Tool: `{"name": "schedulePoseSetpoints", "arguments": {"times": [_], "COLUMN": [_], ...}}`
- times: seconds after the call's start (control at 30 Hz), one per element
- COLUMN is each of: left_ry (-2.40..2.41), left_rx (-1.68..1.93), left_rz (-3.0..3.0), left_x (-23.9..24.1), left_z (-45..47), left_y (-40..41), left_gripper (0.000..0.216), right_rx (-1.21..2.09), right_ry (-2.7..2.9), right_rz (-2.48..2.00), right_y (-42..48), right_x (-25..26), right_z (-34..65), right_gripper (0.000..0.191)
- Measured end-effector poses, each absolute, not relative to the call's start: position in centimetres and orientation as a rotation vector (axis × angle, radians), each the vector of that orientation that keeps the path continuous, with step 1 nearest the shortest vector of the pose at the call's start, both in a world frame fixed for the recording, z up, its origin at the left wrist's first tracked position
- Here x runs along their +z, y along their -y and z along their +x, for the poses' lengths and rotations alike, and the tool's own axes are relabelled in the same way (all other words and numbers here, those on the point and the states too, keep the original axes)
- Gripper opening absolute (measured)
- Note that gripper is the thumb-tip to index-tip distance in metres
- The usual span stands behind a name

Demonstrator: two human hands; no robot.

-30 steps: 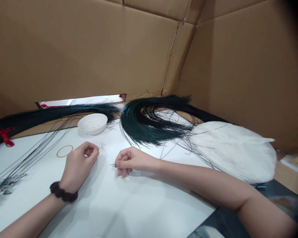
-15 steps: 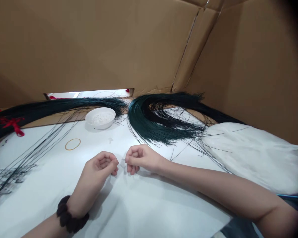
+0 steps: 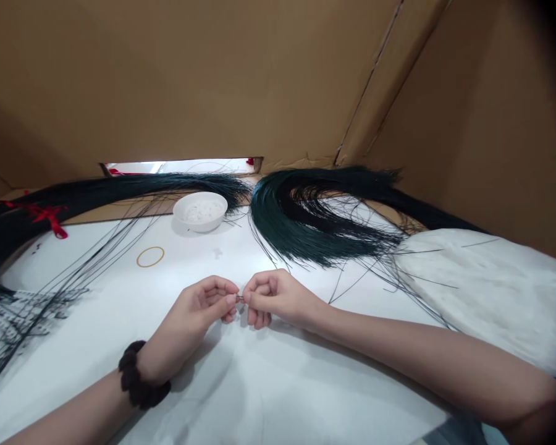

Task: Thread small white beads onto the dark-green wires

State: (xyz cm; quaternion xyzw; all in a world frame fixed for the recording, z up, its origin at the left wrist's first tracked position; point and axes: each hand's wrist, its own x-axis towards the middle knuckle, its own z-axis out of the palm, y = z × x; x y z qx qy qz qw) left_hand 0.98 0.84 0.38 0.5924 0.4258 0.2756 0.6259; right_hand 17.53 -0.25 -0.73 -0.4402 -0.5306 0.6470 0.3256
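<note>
Left hand point(image 3: 199, 309) and right hand point(image 3: 278, 300) meet fingertip to fingertip, both pinched on a thin dark wire piece point(image 3: 240, 298) (barely visible), well nearer the person than the shallow white round bowl point(image 3: 200, 210).

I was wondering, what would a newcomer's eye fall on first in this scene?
Most striking is the fan of dark green strands sweeping across the middle right of the white table, with a second bundle along the far left. At the centre, the left hand and right hand meet fingertip to fingertip, pinching a thin dark piece. A small white bowl sits behind them, before the cardboard wall.
</note>
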Motion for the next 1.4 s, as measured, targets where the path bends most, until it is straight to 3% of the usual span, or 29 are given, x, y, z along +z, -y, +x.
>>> {"name": "schedulePoseSetpoints", "arguments": {"times": [0.23, 1.4], "left_ry": [-0.937, -1.009], "left_rx": [0.641, 0.669], "left_rz": [1.358, 1.258], "left_x": [0.07, 0.10], "left_z": [0.69, 0.98], "left_y": [-0.79, -0.56], "left_gripper": [0.013, 0.016], "right_rx": [1.695, 1.641], "right_ry": [1.367, 1.272], "right_rz": [-1.180, -1.265], "right_y": [0.34, 1.04], "right_x": [-0.73, -0.18], "right_z": [17.48, 16.98], "right_gripper": [0.004, 0.004]}}
